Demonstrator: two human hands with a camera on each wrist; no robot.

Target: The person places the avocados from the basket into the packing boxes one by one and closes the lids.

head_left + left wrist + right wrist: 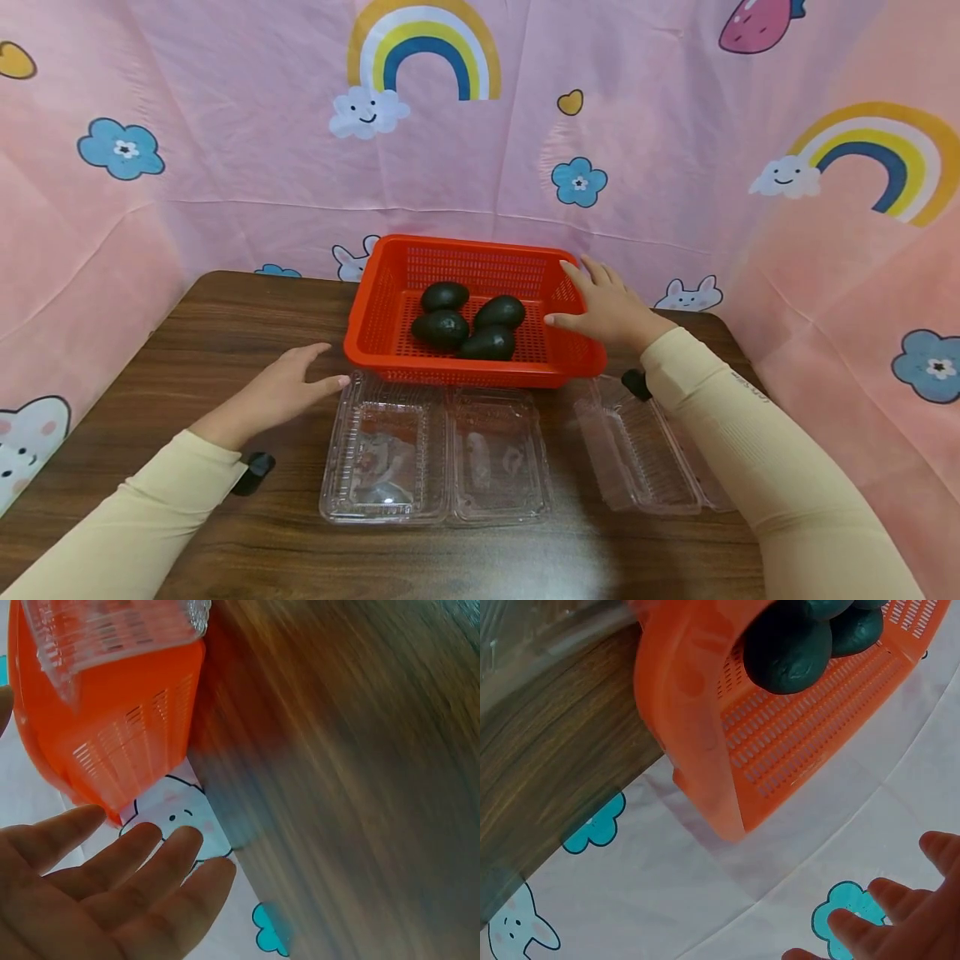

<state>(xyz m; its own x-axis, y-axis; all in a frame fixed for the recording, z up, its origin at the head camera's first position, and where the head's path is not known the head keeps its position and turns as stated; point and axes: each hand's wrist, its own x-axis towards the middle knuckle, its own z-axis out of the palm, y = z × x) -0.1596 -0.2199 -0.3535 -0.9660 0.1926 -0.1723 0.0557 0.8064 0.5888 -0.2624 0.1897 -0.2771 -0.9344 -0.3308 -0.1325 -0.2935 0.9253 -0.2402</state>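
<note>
Several dark green avocados (441, 330) lie in a red plastic basket (480, 373) at the back of the table. My right hand (609, 307) hovers by the basket's right side, fingers spread and nothing held. To the left of the basket, my left hand (273, 392) is held over the table with its fingers apart, also holding nothing. In front of the basket lies a clear plastic clamshell box (390, 454), its lid (498, 458) folded open to the right. A second clear box (637, 450) is at the right, partly hidden by my right forearm.
The wooden table (247, 325) reaches back to a pink patterned cloth (255, 158), which also hangs at both sides. The first clamshell's back edge lies close against the basket's front. A black wrist strap part (255, 473) shows under my left wrist.
</note>
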